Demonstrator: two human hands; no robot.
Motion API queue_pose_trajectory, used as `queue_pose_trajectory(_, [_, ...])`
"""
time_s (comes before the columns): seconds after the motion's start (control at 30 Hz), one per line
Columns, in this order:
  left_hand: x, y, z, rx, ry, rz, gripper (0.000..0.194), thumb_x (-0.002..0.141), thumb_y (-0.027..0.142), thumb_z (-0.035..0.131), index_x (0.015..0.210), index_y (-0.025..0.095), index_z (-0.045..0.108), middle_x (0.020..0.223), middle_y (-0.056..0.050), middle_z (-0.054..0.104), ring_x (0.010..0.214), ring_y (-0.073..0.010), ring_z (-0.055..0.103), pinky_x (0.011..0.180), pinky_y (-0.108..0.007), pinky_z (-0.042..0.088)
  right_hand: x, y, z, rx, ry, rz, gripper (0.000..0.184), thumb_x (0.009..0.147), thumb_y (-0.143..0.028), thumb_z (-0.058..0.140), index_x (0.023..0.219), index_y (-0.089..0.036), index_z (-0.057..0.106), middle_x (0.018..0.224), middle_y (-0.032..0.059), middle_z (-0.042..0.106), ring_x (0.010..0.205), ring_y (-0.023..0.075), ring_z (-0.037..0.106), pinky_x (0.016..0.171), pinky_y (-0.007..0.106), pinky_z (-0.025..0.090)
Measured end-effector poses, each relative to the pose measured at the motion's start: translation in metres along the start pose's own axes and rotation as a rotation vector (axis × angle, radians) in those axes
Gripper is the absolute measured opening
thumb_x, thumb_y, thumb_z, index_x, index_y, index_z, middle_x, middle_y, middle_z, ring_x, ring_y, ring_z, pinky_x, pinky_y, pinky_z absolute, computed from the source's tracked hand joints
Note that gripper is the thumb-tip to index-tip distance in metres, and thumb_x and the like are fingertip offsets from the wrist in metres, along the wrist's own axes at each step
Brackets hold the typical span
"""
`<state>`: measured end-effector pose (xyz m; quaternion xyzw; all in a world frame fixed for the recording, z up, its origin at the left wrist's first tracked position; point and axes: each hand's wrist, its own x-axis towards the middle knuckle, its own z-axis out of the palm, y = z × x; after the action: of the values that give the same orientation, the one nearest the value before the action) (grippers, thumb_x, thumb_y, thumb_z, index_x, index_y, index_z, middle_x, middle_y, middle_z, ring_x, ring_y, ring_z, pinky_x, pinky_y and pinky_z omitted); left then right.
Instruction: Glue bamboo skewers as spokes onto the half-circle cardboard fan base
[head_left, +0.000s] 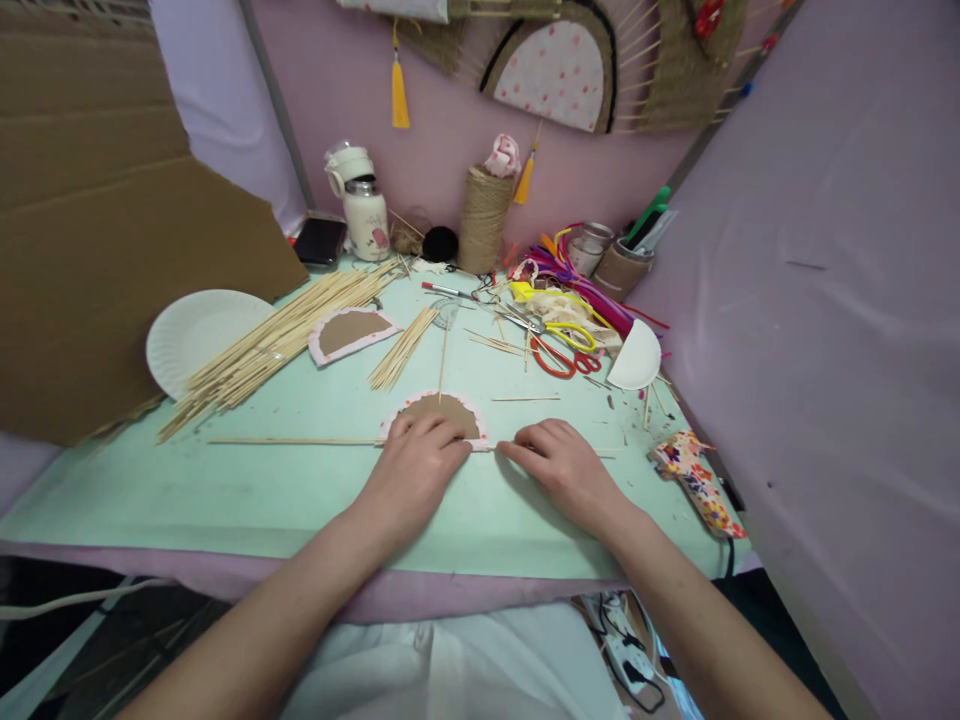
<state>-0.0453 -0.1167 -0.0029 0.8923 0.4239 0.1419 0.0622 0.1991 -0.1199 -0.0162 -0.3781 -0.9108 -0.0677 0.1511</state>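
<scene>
The cardboard half-circle [459, 412] with the spotted rim lies near the middle of the front edge of the surface [247, 505], round side facing the back. The left hand [424, 465] rests on it, fingers bent over the card; I cannot tell if that grip pinches anything. A long thin stick [292, 441] reaches out from the straight side toward the left edge. The right hand [566, 465] has its fingertips by the half-circle's right corner; whether its grip is clamped on a stick there, I can't tell. A short stick [444, 350] points from the round side toward the back edge. The step in hand looks like lining up the long stick with the straight side. The next move seems to call for steady pressing and a straight stick.
</scene>
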Motion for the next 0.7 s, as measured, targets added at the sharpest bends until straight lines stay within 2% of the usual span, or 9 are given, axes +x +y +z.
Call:
queue_pose_trajectory(0.17, [0.001, 0.0, -0.001, -0.031, 0.006, -0.003, 0.032, 0.096, 0.013, 0.042, 0.105, 0.025, 0.071, 0.105, -0.005, 0.07, 0.103, -0.0235, 0.054, 0.086, -0.041, 0.033, -0.002, 0.0, 0.002, -0.011, 0.024, -0.008, 0.026, 0.097, -0.013, 0.049, 0.116, -0.021, 0.066, 0.089, 0.0062, 0.065, 0.082, 0.0185, 0.052, 0.076, 0.033, 0.039])
queue_pose_trajectory(0.37, [0.001, 0.001, -0.002, -0.028, -0.012, -0.022, 0.03, 0.097, 0.015, 0.043, 0.105, 0.023, 0.07, 0.105, -0.005, 0.07, 0.104, -0.0239, 0.054, 0.086, -0.041, 0.033, -0.002, 0.0, 0.002, -0.033, -0.015, -0.017, 0.026, 0.099, -0.014, 0.048, 0.117, -0.02, 0.064, 0.09, 0.0061, 0.065, 0.082, 0.0187, 0.051, 0.075, 0.034, 0.038])
queue_pose_trajectory(0.53, [-0.002, 0.011, 0.002, 0.015, -0.022, -0.049, 0.03, 0.098, 0.015, 0.041, 0.108, 0.021, 0.068, 0.108, -0.007, 0.069, 0.104, -0.0242, 0.055, 0.086, -0.041, 0.035, -0.002, -0.001, 0.001, -0.036, -0.016, -0.033, 0.025, 0.098, -0.014, 0.049, 0.117, -0.019, 0.065, 0.09, 0.007, 0.064, 0.083, 0.0196, 0.051, 0.075, 0.034, 0.038])
queue_pose_trajectory(0.6, [-0.006, 0.017, 0.007, 0.018, 0.039, -0.05, 0.029, 0.098, 0.016, 0.042, 0.111, 0.021, 0.067, 0.113, -0.008, 0.068, 0.108, -0.0248, 0.055, 0.086, -0.041, 0.035, -0.002, -0.001, 0.001, -0.029, -0.012, -0.042, 0.025, 0.098, -0.014, 0.049, 0.116, -0.018, 0.065, 0.09, 0.0075, 0.064, 0.083, 0.0199, 0.052, 0.075, 0.034, 0.038])
queue_pose_trajectory(0.7, [-0.02, 0.019, 0.009, -0.016, 0.221, -0.052, 0.027, 0.099, 0.017, 0.042, 0.113, 0.023, 0.065, 0.12, -0.008, 0.068, 0.112, -0.0219, 0.055, 0.09, -0.04, 0.036, -0.001, -0.002, 0.0, -0.023, -0.003, -0.062, 0.026, 0.099, -0.014, 0.046, 0.115, -0.019, 0.065, 0.09, 0.0076, 0.064, 0.082, 0.0198, 0.052, 0.074, 0.034, 0.038])
